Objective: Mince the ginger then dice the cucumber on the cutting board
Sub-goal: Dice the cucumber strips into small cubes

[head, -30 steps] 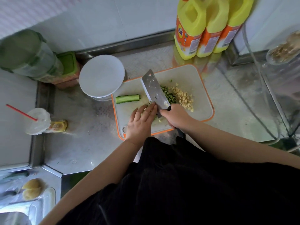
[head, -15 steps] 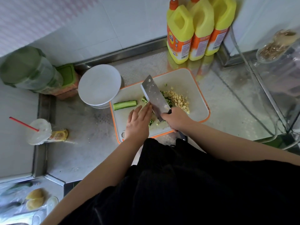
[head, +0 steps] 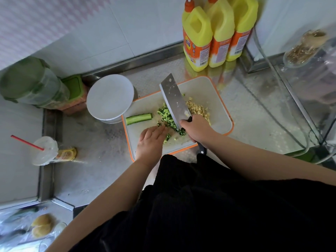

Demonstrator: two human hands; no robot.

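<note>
A white cutting board point(head: 216, 99) with an orange rim lies on the steel counter. My right hand point(head: 198, 129) grips the handle of a cleaver point(head: 174, 100), whose blade stands tilted over the board's middle. Left of the blade lies a pile of diced cucumber point(head: 166, 116); right of it, a heap of minced ginger point(head: 197, 108). My left hand point(head: 151, 140) rests on the board with fingers straight, fingertips touching the diced cucumber. An uncut cucumber strip point(head: 139, 118) lies at the board's left edge.
A white round lidded container point(head: 110, 97) stands just left of the board. Three yellow bottles point(head: 216, 33) stand behind it. A green-lidded jar point(head: 32, 84) and a cup with a red straw point(head: 45, 150) are at the far left. Glass vessels point(head: 309, 51) crowd the right.
The cleaver has shifted right, uncovering the diced cucumber pile. My left hand has slid back from beside the blade toward the board's near edge.
</note>
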